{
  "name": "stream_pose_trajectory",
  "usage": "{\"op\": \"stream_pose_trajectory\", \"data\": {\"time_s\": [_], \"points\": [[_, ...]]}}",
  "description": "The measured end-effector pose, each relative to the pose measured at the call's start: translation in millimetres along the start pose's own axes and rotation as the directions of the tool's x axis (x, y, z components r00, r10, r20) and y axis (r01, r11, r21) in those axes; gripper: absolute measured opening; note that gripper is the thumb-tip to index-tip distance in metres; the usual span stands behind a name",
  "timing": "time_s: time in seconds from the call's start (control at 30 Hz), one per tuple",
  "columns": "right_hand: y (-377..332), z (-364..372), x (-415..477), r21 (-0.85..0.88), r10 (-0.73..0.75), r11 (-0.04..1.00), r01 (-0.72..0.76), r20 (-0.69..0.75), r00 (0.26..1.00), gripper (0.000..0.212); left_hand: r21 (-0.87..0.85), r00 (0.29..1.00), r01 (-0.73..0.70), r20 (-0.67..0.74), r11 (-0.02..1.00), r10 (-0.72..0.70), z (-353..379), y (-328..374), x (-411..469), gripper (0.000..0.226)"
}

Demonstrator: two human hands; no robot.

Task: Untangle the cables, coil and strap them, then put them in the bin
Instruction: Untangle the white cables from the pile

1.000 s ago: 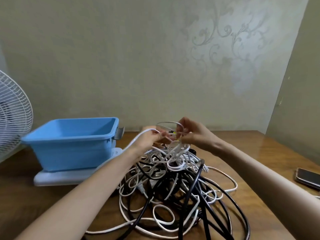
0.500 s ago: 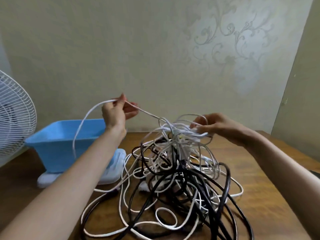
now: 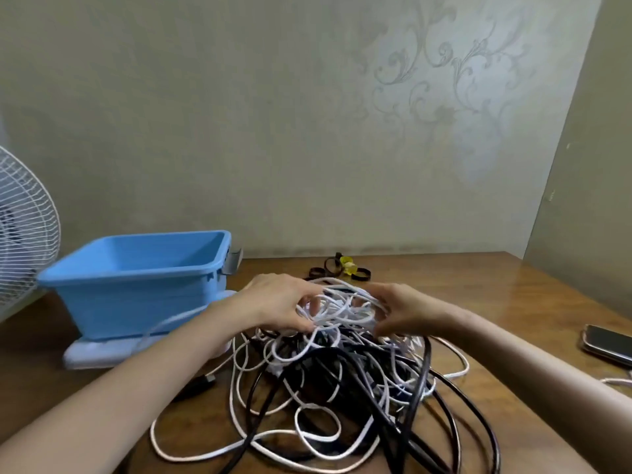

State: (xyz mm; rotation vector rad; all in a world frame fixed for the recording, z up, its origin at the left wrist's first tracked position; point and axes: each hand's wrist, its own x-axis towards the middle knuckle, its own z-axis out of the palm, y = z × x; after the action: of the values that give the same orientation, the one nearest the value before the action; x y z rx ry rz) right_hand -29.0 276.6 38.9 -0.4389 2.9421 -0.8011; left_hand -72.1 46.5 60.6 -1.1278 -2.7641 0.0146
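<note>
**Both hands in the knot: untangling under way, nothing coiled yet**

The person is at the first step of the task. The tangle point(image 3: 342, 378) lies in a heap on the wooden table point(image 3: 496, 302), white cables point(image 3: 338, 311) bunched at its crown and thicker black cables point(image 3: 419, 388) looping out below and toward the near edge. The left hand point(image 3: 277, 302) and the right hand point(image 3: 407, 309) meet over that crown. Both have their fingers curled into the white loops, the left thumb pinching strands from below. Blur hides exactly which strand each finger holds.

No cable looks free, coiled or strapped. The blue bin point(image 3: 136, 278) stands just left of the heap on a pale lid point(image 3: 99, 355), and what shows of its inside holds no cable. The straps point(image 3: 337, 265) lie behind the heap, apart from it, near the wall. A phone point(image 3: 608, 343) rests at the right edge and a fan point(image 3: 24, 234) stands at far left.

The next move probably calls for isolating one white strand, finding its loose end, and drawing it out through the loops while the other hand pins the rest of the pile down. Pulling hard risks cinching the knot tighter or dragging the heavier black cables along, so slack should be fed rather than yanked.
</note>
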Motion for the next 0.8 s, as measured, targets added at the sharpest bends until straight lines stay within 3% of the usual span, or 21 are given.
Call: {"op": "stream_pose_trajectory", "data": {"time_s": [0.03, 0.1, 0.23, 0.27, 0.33, 0.4, 0.5, 0.57, 0.67, 0.7, 0.73, 0.8], "points": [[2, -1, -2, -0.136, 0.013, 0.990, -0.023, -0.071, 0.997, 0.027, -0.015, 1.000, -0.016, -0.019, 1.000, 0.016, -1, -3, -6, 0.025], [5, -14, -6, -0.232, 0.024, 0.970, -0.076, -0.219, 0.975, 0.015, -0.017, 0.992, -0.026, -0.120, 1.000, 0.024, -5, -15, -17, 0.019], [9, -51, -13, -0.043, 0.112, 0.989, -0.145, -0.433, 0.894, 0.024, -0.127, 0.883, 0.029, -0.461, 0.991, -0.085, -19, -52, -36, 0.023], [12, -52, -13, -0.042, 0.127, 0.985, -0.165, -0.466, 0.876, 0.023, -0.130, 0.867, 0.028, -0.490, 0.991, -0.089, -19, -59, -39, 0.023], [20, -40, -6, -0.166, 0.164, 0.952, -0.258, -0.437, 0.885, 0.010, -0.064, 0.922, 0.026, -0.383, 0.998, -0.049, -3, -58, -48, 0.022], [32, -16, 1, -0.311, 0.222, 0.901, -0.302, -0.268, 0.937, 0.010, 0.102, 0.965, -0.028, -0.257, 0.994, 0.054, 29, -49, -54, 0.025], [40, -9, -2, -0.238, 0.220, 0.947, -0.215, -0.004, 0.975, 0.017, 0.142, 0.985, -0.090, -0.133, 0.986, 0.109, 51, -48, -63, 0.019], [34, -21, -6, -0.154, 0.141, 0.977, -0.146, -0.045, 0.989, 0.011, 0.027, 0.983, -0.084, -0.162, 0.996, 0.087, 43, -52, -65, 0.025], [15, -28, 1, -0.171, -0.026, 0.984, -0.045, -0.395, 0.918, 0.024, -0.197, 0.874, -0.088, -0.485, 0.976, -0.019, 24, -37, -54, 0.036], [5, -26, 6, -0.167, -0.086, 0.986, 0.012, -0.447, 0.890, 0.030, -0.215, 0.847, -0.084, -0.529, 0.973, -0.043, 21, -33, -46, 0.035], [-4, -23, 10, -0.124, -0.109, 0.990, 0.062, -0.421, 0.901, 0.035, -0.224, 0.850, -0.099, -0.525, 0.970, -0.035, 21, -28, -37, 0.036], [-16, -15, 20, -0.015, -0.079, 0.997, 0.078, -0.209, 0.975, 0.045, -0.243, 0.933, -0.073, -0.358, 0.967, -0.020, 26, -23, -18, 0.041]]}}
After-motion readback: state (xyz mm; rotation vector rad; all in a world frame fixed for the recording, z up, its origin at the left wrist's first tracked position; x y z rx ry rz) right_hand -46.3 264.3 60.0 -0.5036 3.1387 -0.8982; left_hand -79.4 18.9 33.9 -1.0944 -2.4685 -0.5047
